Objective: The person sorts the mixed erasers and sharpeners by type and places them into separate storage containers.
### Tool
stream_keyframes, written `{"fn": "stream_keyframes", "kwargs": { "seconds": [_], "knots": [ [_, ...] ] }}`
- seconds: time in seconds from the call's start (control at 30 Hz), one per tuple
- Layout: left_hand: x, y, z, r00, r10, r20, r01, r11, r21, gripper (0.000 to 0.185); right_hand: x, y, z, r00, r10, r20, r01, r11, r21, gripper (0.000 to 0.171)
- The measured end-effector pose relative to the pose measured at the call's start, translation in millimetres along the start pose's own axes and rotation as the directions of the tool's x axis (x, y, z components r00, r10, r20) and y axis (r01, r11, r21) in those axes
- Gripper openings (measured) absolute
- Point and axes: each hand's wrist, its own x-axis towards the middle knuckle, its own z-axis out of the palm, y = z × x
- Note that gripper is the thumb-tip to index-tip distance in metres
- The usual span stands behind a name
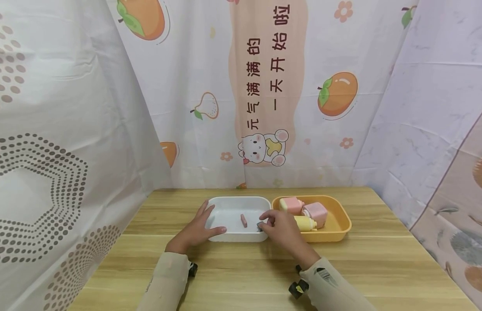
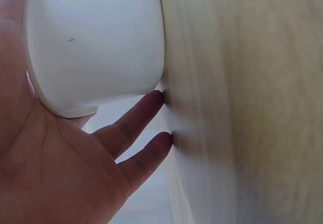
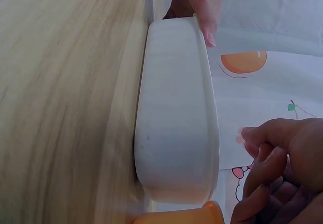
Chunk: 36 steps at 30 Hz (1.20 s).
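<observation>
A white tray [image 1: 233,235] sits mid-table with a small pink piece [image 1: 243,220] lying in it. My left hand [image 1: 200,226] rests against the tray's front left corner, thumb along the front rim. In the left wrist view its palm [image 2: 60,158] lies on the tray's wall [image 2: 96,42], with straight fingers touching the table. My right hand [image 1: 277,224] hovers at the tray's front right corner, fingertips pinching a small dark grey piece [image 1: 259,225]. In the right wrist view its curled fingers [image 3: 282,158] are above the tray's rim [image 3: 176,108].
An orange tray [image 1: 338,235] stands right of the white one, touching it, and holds pink and yellow bottle-shaped toys [image 1: 309,214]. The wooden table [image 1: 381,268] is walled in by printed curtains at the back and both sides.
</observation>
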Motion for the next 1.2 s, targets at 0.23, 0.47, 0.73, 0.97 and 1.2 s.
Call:
{"fn": "stream_keyframes", "kwargs": {
  "seconds": [0.23, 0.47, 0.73, 0.97, 1.2],
  "knots": [
    [0.0, -0.2, -0.1, 1.000, 0.003, 0.000, -0.003, 1.000, -0.002, 0.109, 0, 0, -3, 1.000, 0.023, -0.001, -0.023, 1.000, 0.015, 0.008],
    [0.3, -2.1, -0.3, 1.000, 0.006, 0.000, -0.006, 1.000, -0.008, 0.109, 0, -2, -4, 1.000, 0.030, 0.009, -0.030, 0.999, 0.023, 0.011],
    [0.5, -2.0, 0.4, 1.000, 0.010, -0.003, -0.011, 1.000, -0.014, 0.109, -1, -4, -8, 0.999, 0.048, 0.022, -0.048, 0.998, 0.035, 0.016],
    [2.9, -4.4, 4.1, 1.000, 0.000, 0.001, 0.000, 1.000, 0.000, 0.109, -6, -2, -11, 0.997, 0.067, 0.032, -0.068, 0.997, 0.032, 0.018],
    [3.1, -5.4, 2.3, 1.000, -0.007, -0.008, 0.007, 1.000, 0.008, 0.109, -11, -2, -16, 0.999, 0.047, 0.014, -0.047, 0.999, 0.006, 0.021]
  ]
}}
